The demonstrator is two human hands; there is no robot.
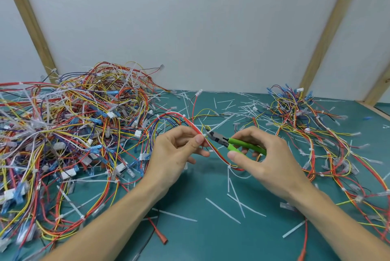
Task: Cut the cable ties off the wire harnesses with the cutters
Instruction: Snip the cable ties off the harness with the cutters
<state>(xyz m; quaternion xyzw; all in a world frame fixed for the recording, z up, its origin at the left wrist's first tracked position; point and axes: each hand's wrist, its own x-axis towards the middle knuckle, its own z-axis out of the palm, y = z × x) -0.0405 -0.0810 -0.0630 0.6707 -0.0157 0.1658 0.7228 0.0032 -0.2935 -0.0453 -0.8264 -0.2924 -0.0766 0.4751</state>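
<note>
Red-and-white wire harness [190, 122] pinched between thumb and fingers of left hand [175, 151]. Green-handled cutters [232, 142] clenched in right hand [266, 155]; jaw tips set at white cable tie [204, 134], just beside left thumb (teal mat [200, 239] beneath).

The left hand [177, 151] covers the stretch of harness [168, 117] passing through its fingers, and the right hand [263, 159] hides the rear of the cutters [232, 142], so only the green handles' front shows. The cable tie at the cutter tips is too small to make out clearly. The big wire pile [63, 130] runs off the desk's [200, 239] left edge, blurred there; the smaller pile [316, 125] is cut off at the right edge.
</note>
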